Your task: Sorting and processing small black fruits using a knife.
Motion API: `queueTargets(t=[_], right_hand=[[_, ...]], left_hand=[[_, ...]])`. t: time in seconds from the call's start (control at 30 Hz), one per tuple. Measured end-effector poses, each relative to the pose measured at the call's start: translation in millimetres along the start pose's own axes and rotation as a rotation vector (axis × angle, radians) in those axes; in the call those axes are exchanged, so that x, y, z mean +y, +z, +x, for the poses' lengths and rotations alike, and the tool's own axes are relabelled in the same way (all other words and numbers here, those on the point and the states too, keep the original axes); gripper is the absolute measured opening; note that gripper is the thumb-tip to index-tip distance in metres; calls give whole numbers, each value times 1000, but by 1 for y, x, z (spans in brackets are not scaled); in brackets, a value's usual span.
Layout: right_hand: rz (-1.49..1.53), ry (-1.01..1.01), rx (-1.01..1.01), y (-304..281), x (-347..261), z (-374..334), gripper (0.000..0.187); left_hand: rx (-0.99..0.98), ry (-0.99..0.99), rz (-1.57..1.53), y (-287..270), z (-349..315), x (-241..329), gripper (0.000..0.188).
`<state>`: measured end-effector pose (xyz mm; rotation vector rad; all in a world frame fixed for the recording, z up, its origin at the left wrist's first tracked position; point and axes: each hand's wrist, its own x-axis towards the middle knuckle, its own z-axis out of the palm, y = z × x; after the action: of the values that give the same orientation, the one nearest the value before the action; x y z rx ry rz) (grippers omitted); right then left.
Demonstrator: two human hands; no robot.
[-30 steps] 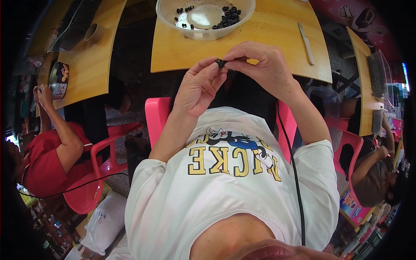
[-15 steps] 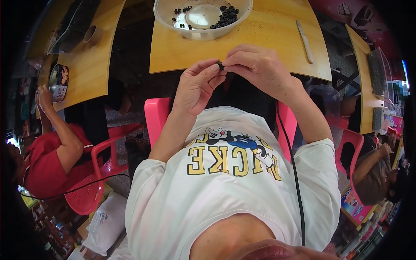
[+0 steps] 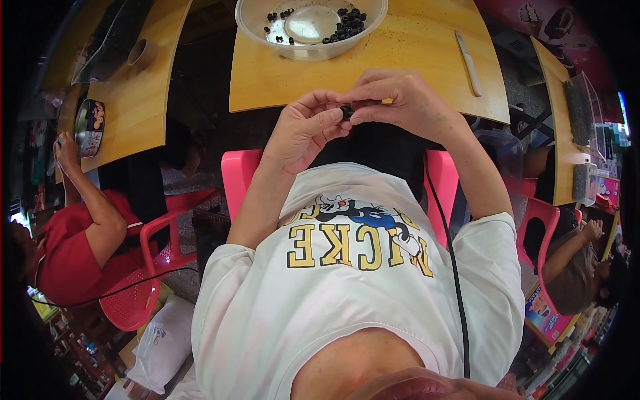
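Over the near edge of the table, my two hands meet around a small, round black part (image 3: 346, 113). My left hand (image 3: 305, 131) pinches it between thumb and fingertips. On the other side, my right hand (image 3: 405, 107) has its thumb and fingertips closed against the same part, with a gap showing between thumb and forefinger. The fingers cover much of the part, so its exact kind is hidden. Beyond my hands stands a translucent plastic bowl (image 3: 311, 52), with several small black ring-like parts (image 3: 349, 25) gathered at its right and a few more scattered at its left.
The bowl stands on a yellow wooden table (image 3: 427, 40) specked with dark crumbs. A white-handled knife (image 3: 469, 67) lies at its right. People sit at tables on both sides; a round tin (image 3: 91, 127) stands at the left one. A black cable (image 3: 451, 253) runs down my shirt.
My right hand's fingers have shifted from a tight pinch to a looser hold, with the thumb lower. The black part has moved slightly nearer to me and more of it shows.
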<state>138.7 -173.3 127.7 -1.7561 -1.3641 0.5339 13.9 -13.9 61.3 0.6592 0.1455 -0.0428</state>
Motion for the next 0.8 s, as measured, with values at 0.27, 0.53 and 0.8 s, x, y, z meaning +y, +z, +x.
queueTargets(t=[0.27, 0.53, 0.8], right_hand=[[267, 43, -192, -1, 12, -2, 26], [441, 68, -3, 7, 17, -3, 28], [305, 13, 133, 7, 11, -10, 21]], left_hand=[[-52, -85, 140, 5, -2, 5, 34], [17, -100, -127, 4, 1, -3, 28], [76, -128, -281, 3, 2, -6, 22]])
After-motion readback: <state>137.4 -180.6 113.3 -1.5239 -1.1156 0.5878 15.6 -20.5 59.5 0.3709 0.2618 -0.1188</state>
